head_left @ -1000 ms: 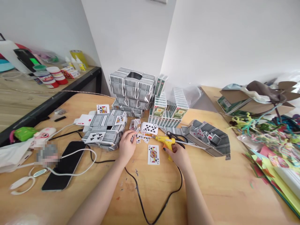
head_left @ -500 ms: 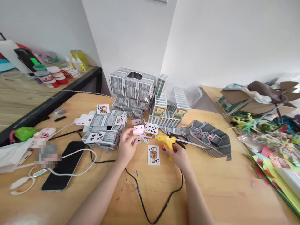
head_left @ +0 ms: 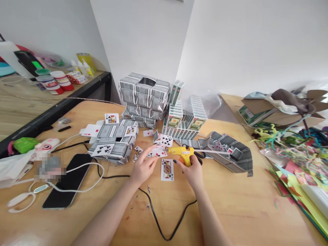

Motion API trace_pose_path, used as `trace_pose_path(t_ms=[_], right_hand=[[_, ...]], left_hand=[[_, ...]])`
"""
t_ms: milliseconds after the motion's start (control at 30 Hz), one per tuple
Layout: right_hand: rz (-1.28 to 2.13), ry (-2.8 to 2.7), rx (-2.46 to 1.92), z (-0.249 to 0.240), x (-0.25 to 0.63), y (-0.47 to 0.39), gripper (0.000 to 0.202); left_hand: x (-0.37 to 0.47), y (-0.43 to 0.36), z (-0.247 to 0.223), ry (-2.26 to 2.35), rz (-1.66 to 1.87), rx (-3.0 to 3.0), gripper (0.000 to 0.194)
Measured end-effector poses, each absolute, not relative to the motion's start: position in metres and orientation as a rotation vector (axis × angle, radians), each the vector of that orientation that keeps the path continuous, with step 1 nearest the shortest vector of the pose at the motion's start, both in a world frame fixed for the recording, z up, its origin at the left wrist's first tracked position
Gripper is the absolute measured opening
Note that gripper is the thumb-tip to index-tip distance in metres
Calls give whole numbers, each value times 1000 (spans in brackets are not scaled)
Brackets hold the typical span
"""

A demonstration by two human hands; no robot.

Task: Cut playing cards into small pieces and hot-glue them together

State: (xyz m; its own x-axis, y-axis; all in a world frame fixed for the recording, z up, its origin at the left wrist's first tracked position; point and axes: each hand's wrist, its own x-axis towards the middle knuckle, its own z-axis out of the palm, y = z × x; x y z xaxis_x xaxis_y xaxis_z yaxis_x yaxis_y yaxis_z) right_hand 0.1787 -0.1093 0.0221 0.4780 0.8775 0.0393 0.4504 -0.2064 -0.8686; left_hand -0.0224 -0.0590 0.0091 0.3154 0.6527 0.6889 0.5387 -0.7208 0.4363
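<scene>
Between the fingers of my left hand [head_left: 145, 164] is a playing card [head_left: 159, 151] with red pips, held above the table. My right hand [head_left: 192, 172] grips a yellow hot glue gun [head_left: 183, 153], its nozzle pointing left at the card's edge; whether it touches I cannot tell. A long white glue stick [head_left: 211, 151] sticks out of the gun's back. Below, a jack of spades [head_left: 167, 169] lies face up. Other loose cards, among them a spade card [head_left: 166, 140], lie just behind the held card. Black-handled scissors [head_left: 201, 155] are partly hidden behind the gun.
Left stands a low structure of folded cards [head_left: 116, 135]; behind it, a taller one [head_left: 145, 94]. Green card boxes [head_left: 184, 116] are stacked at the back. A card-built tray [head_left: 228, 150] sits right. A phone [head_left: 68, 181] and black cord [head_left: 156, 213] lie in front.
My left hand has moved right with the card and turned it toward the nozzle. The glue gun has shifted slightly left, and card and nozzle now meet in view.
</scene>
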Motion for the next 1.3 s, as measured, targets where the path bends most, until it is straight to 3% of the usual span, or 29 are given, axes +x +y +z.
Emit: trace_pose_path(t_ms=[667, 1300], right_hand=[[255, -1293, -1985, 14, 175, -111, 19], [178, -1302, -2047, 19, 179, -111, 22]], left_hand=[[-21, -63, 7, 1075, 1409, 2444, 16], [-22, -61, 8, 1112, 1453, 2329, 11]])
